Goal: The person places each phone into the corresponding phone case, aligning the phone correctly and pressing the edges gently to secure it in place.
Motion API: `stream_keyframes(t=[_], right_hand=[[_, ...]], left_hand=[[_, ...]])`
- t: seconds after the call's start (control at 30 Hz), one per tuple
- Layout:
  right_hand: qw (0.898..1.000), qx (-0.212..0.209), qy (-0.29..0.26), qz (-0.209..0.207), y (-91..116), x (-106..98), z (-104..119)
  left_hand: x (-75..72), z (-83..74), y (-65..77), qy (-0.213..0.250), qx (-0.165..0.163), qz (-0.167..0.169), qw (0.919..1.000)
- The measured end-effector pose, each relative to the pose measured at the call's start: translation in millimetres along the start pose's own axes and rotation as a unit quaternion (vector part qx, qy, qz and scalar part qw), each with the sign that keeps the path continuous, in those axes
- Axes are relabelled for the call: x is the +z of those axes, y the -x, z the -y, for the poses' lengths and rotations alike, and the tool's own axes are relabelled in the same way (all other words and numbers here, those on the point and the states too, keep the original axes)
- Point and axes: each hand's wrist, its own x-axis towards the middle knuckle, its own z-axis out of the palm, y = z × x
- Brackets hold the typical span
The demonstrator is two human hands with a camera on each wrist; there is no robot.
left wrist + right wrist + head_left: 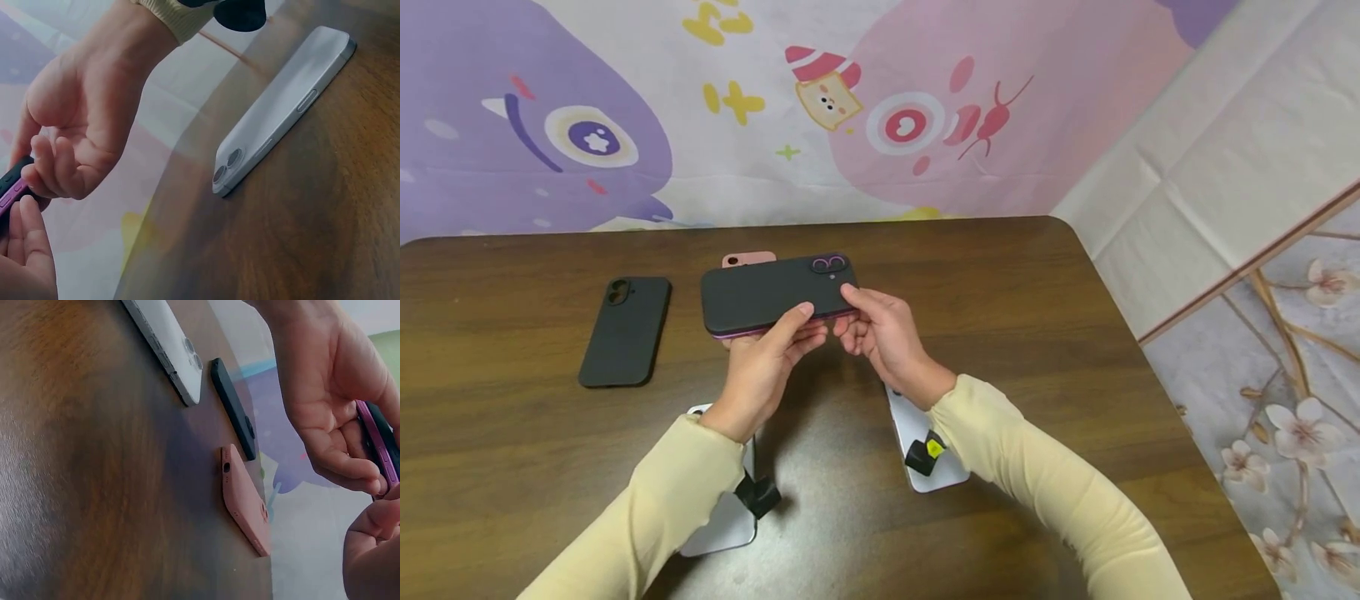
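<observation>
A magenta phone in a black case [760,296] is held above the table, its back and twin camera rings facing up. My left hand [756,367] grips the near long edge, thumb along it and fingers underneath. At the camera end, my right hand [887,337] pinches the corner, thumb on the case and fingers curled below. A magenta side with buttons shows beside the black case [387,464] in the right wrist view. Behind the held phone lies a pink phone case [748,258], partly hidden. To the left is another black phone case [625,333], wood showing through its camera hole.
One white phone [722,529] lies under my left forearm, partly covered. A second white phone [917,425] lies below my right wrist. The brown wooden table [1037,333] meets a cartoon-printed cloth [715,192] at its back edge. Black wrist cameras hang near both cuffs.
</observation>
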Motion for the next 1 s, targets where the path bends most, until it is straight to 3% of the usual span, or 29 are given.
stream_keyframes(t=[0.27, 0.7, 1.0], right_hand=[[0.997, 0.002, 0.074, -0.029, 2.4, -3.2, 0.8], [0.995, -0.004, 0.091, -0.028, 4.1, -5.3, -4.3], [0.995, -0.004, 0.100, -0.025, 3.6, -4.1, -7.0]], left_hand=[[-2.0, -3.8, 1.1, -0.014, -0.006, 0.017, 0.9997], [-3.0, -2.1, 3.0, -0.031, -0.043, -0.001, 0.9986], [-5.4, -3.1, 3.4, -0.033, -0.044, 0.000, 0.9985]])
